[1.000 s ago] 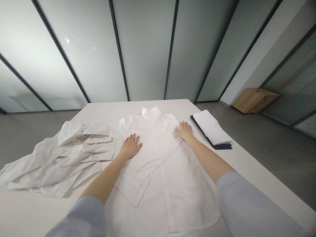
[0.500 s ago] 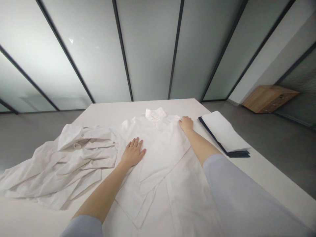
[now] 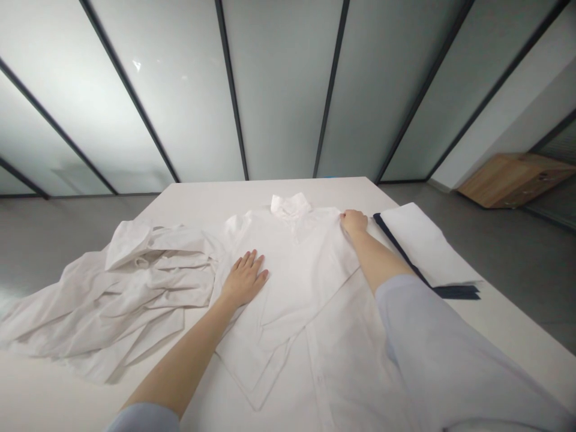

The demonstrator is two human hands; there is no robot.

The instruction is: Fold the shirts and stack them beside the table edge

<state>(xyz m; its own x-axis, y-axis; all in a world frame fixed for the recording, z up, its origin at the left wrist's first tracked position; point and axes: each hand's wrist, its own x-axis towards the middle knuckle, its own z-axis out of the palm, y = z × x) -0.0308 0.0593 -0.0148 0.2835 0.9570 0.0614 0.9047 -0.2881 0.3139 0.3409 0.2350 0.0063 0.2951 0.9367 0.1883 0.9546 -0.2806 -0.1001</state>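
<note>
A white shirt [image 3: 301, 264] lies spread on the table, its collar toward the far end and its sleeves folded across the front. My left hand [image 3: 246, 278] rests flat on the left side of its chest, fingers spread. At the shirt's right shoulder, my right hand [image 3: 354, 221] has its fingers curled on the cloth in a pinch. Left of the shirt lies a crumpled heap of white garments [image 3: 153, 288], touching its side.
The white table [image 3: 202, 195] runs away from me. On its right edge lies a stack of white sheets over dark folded pieces [image 3: 423, 246]. Beyond the table stand frosted glass panels [image 3: 279, 90], with a wooden cabinet [image 3: 513, 177] on the floor at right.
My right hand has shifted slightly right, drawing the shoulder cloth with it. The left hand stays flat in place. The whole view has turned a little to the left.
</note>
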